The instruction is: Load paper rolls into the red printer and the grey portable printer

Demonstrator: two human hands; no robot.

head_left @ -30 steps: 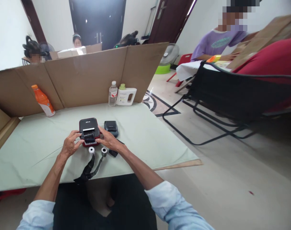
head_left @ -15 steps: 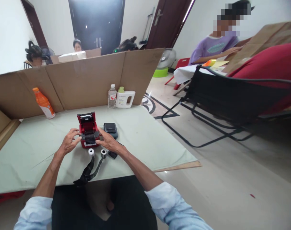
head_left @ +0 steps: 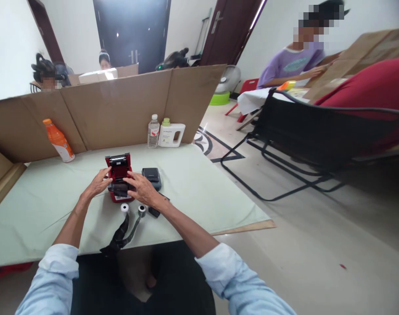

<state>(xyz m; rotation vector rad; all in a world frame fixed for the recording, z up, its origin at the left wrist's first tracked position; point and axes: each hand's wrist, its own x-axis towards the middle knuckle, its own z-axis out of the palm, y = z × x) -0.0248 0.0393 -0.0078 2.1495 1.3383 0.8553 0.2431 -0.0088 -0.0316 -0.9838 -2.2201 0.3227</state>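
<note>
A small red printer (head_left: 119, 198) stands on the table with its lid (head_left: 118, 164) raised and dark ribbon (head_left: 120, 189) in its open body. At its left side is my left hand (head_left: 98, 182), thumb and fingers apart, the tips at the printer's edge. Across its right side reaches my right hand (head_left: 140, 187), fingers spread over the opening and hiding part of the ribbon. Whether either hand presses on the printer I cannot tell. In front lie a white-ended roll (head_left: 125, 208) and a second roll (head_left: 142, 210), with black ribbon (head_left: 118, 238) trailing from them over the table's front edge.
Behind the printer's right side sits a dark grey device (head_left: 151, 177); a small black item (head_left: 154, 212) lies nearer. An orange bottle (head_left: 59, 142), a water bottle (head_left: 153, 132) and a white jug (head_left: 169, 134) stand against the cardboard wall (head_left: 120, 109). Other people sit beyond.
My right hand has moved left and a little away from me, from the printer's side to over its opening. My left hand has shifted slightly up and right, toward the lid.
</note>
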